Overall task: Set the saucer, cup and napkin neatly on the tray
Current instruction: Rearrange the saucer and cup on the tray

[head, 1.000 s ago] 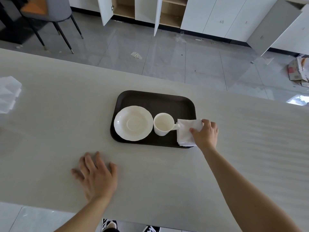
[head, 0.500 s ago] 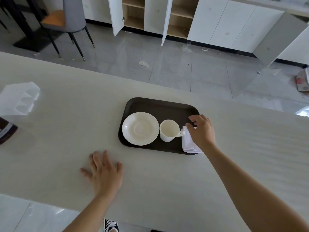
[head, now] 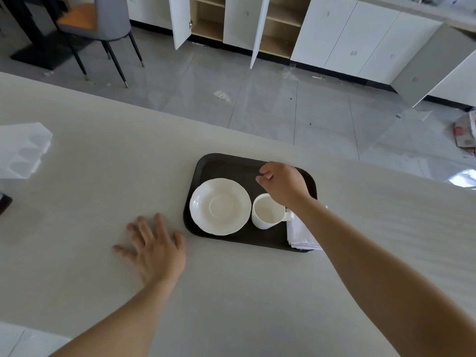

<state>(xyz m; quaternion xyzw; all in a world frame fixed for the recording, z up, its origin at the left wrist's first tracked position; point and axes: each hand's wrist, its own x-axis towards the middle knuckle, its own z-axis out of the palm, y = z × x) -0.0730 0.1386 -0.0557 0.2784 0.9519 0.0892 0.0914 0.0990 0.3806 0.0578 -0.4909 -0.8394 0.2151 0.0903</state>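
A dark brown tray (head: 226, 163) lies on the pale table. On its left part sits a white saucer (head: 220, 206). Right of it stands an empty white cup (head: 266, 212), handle turned right. A folded white napkin (head: 300, 234) lies at the tray's right front corner, partly hidden under my right forearm. My right hand (head: 284, 185) hovers above the tray just behind the cup, fingers curled, holding nothing. My left hand (head: 154, 249) rests flat on the table left of the tray's front edge, fingers spread.
A translucent white plastic holder (head: 22, 150) lies at the table's far left, a dark object (head: 3, 204) at the left edge. Beyond the table: grey tiled floor, a grey chair (head: 103, 24), white cabinets (head: 257, 27) with open doors.
My right hand has let go of the napkin and moved up and left, from the tray's right corner to above the cup. My left hand has stayed flat on the table.
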